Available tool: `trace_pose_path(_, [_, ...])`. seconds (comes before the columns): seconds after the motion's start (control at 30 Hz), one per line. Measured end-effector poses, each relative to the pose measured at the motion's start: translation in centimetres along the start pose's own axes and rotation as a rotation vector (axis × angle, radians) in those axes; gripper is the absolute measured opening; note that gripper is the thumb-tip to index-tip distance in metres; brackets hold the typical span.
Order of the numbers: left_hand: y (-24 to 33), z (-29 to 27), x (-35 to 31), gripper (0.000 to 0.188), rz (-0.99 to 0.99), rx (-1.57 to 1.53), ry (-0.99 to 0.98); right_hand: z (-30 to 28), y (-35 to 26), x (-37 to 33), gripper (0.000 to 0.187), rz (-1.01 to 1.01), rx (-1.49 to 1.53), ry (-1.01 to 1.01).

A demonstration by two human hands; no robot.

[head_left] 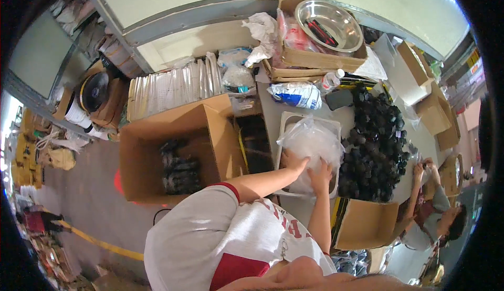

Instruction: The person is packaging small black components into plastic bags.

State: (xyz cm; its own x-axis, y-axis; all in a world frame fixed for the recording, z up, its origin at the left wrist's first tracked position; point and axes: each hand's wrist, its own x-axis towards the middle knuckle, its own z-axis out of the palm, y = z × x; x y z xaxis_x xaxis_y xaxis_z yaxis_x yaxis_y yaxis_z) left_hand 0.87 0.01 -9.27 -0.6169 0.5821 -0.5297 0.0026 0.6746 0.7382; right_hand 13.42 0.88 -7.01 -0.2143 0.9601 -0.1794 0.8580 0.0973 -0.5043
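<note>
A bundle of clear, whitish plastic bags (306,139) lies in a shallow white tray (280,185) on the table before me. My left hand (294,162) rests on the near left part of the plastic, its fingers apart. Close by, my right hand (320,176) touches the near right part with fingers spread. Neither hand visibly grips anything. Just right of the tray is a large heap of small black parts (375,144); their exact kind is too small to make out.
An open cardboard box (157,128) with black items stands left; a smaller open box (367,224) sits near right. Behind the tray are a blue-and-white packet (295,95), a bottle (331,81) and a steel basin (344,28). Another person (436,212) works at the far right.
</note>
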Motion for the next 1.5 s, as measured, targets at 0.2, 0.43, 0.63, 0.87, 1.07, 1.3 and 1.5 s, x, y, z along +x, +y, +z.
trace_pose_path(0.2, [0.2,-1.7,1.1,0.066,-0.052,-0.514,-0.680,-0.6,-0.2,-0.1,0.076,-0.076,0.209,0.020])
trace_pose_path(0.43, [2.2,-2.7,-1.3,0.061,0.228,-0.367,-0.760,-1.6,-0.1,-1.3,0.056,0.142,0.867,-0.085])
trace_pose_path(0.63, [1.3,-7.6,2.0,0.046,0.809,-0.400,-0.672,-6.5,-1.8,-3.0,0.039,-0.228,1.625,0.042])
trace_pose_path(0.87, [-1.7,-35.0,6.3,0.046,1.204,-0.210,-0.019,-7.7,-4.2,-2.2,0.013,-0.253,1.365,-0.027])
trace_pose_path(1.07, [-9.5,-51.5,2.0,0.047,0.566,0.070,0.224,-2.0,-5.4,-3.0,0.007,-0.156,1.068,-0.074])
trace_pose_path(1.3, [-22.1,-46.4,8.3,0.050,0.154,0.530,-0.148,0.6,-14.7,-3.5,0.016,-0.414,0.289,-0.196])
trace_pose_path(1.5, [-21.1,-33.4,10.0,0.055,-0.108,-0.319,-0.486,2.6,-18.7,-5.1,0.017,-0.413,0.201,-0.296])
